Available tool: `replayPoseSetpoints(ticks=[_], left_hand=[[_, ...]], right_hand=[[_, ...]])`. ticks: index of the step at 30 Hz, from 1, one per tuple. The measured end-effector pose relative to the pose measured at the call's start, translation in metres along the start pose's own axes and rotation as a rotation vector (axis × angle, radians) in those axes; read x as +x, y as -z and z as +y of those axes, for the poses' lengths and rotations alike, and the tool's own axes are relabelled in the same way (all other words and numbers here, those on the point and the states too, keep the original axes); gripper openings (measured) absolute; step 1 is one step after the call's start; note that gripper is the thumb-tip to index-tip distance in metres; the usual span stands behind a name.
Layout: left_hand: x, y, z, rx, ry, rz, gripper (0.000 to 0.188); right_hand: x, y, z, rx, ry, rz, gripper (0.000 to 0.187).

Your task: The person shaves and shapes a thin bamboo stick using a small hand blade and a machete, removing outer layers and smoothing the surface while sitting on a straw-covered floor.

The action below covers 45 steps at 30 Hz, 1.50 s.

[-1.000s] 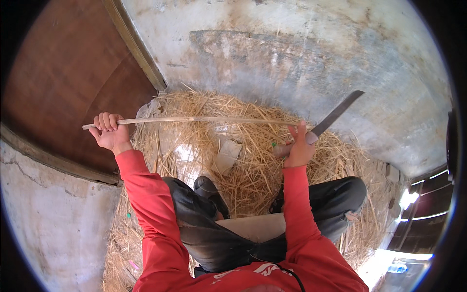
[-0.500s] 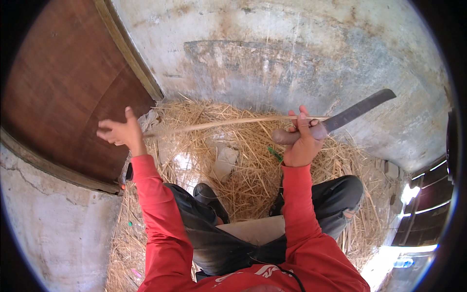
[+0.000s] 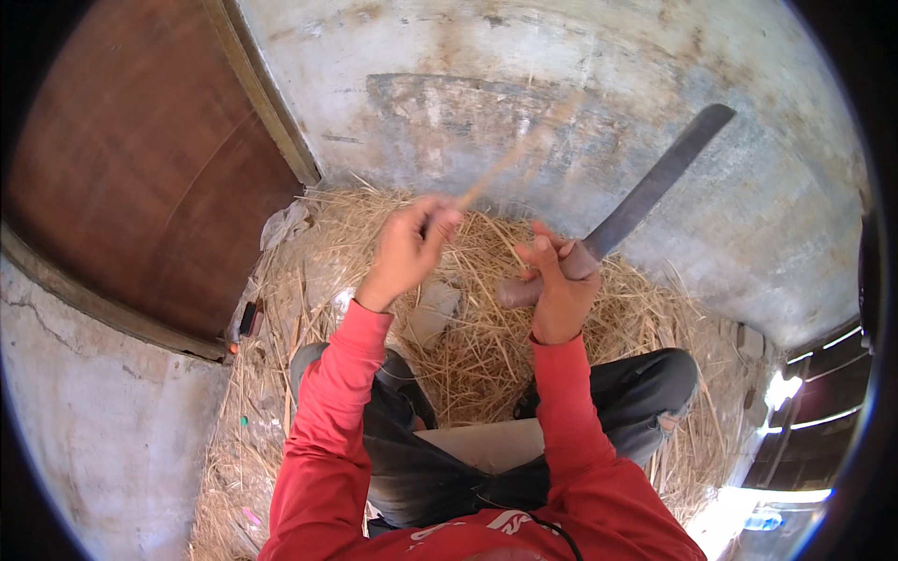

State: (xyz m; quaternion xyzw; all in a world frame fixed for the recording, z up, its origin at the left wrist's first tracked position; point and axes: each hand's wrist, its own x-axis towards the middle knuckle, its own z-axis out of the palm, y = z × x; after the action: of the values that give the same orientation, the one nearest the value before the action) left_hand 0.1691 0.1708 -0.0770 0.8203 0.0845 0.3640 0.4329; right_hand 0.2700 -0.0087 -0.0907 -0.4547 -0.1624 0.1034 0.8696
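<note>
My left hand (image 3: pixel 410 245) is closed around one end of a thin pale strip (image 3: pixel 494 174), which looks like split bamboo or cane. From the fingers the strip slants up and to the right, its far end smeared by motion against the wall. Across from it, my right hand (image 3: pixel 565 288) grips a machete (image 3: pixel 662 179) by its thick brownish handle. The dark, square-ended blade points up and right, away from my body. Some fingers of the right hand are lifted off the handle. A gap separates the two hands, and the strip does not touch the blade.
Loose straw (image 3: pixel 491 351) covers the floor around my bent legs, with a pale flat stone (image 3: pixel 434 311) in it. A stained wall (image 3: pixel 468 122) rises close ahead. The brown door (image 3: pixel 140 178) stands left, a small dark object (image 3: pixel 249 318) by it; blocks (image 3: pixel 751 338) lie right.
My left hand, open at the far left before, has come right and closed on the strip. The strip has left my right hand and swung upward. The machete has tilted more upright and shifted left.
</note>
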Motion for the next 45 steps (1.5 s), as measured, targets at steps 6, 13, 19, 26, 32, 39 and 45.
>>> replayPoseSetpoints(ticks=[6,13,19,26,32,39,45], left_hand=[[0.009,0.040,-0.003,-0.199,-0.058,0.327,0.014],[0.009,0.051,-0.004,-0.219,-0.041,0.372,0.017],[0.012,0.045,-0.017,-0.154,-0.010,0.340,0.020],[0.015,0.050,-0.019,-0.258,-0.081,0.349,0.019],[0.012,0.052,-0.030,-0.230,-0.051,0.318,0.017],[0.019,0.043,-0.028,-0.256,0.000,0.240,0.014],[0.012,0.052,-0.037,-0.277,0.001,0.247,0.014]], right_hand=[[-0.028,0.023,0.015,-0.178,-0.154,-0.148,0.023],[-0.056,0.032,0.032,-0.316,-0.368,-0.260,0.026],[-0.069,0.037,0.040,-0.423,-0.482,-0.403,0.025],[-0.068,0.047,0.037,-0.660,-0.362,-0.513,0.025],[-0.067,0.015,-0.005,-0.320,-0.346,-0.390,0.042],[-0.117,0.046,0.071,-0.621,-0.318,-0.423,0.054],[-0.084,0.090,0.098,-0.751,-0.564,-0.357,0.052]])
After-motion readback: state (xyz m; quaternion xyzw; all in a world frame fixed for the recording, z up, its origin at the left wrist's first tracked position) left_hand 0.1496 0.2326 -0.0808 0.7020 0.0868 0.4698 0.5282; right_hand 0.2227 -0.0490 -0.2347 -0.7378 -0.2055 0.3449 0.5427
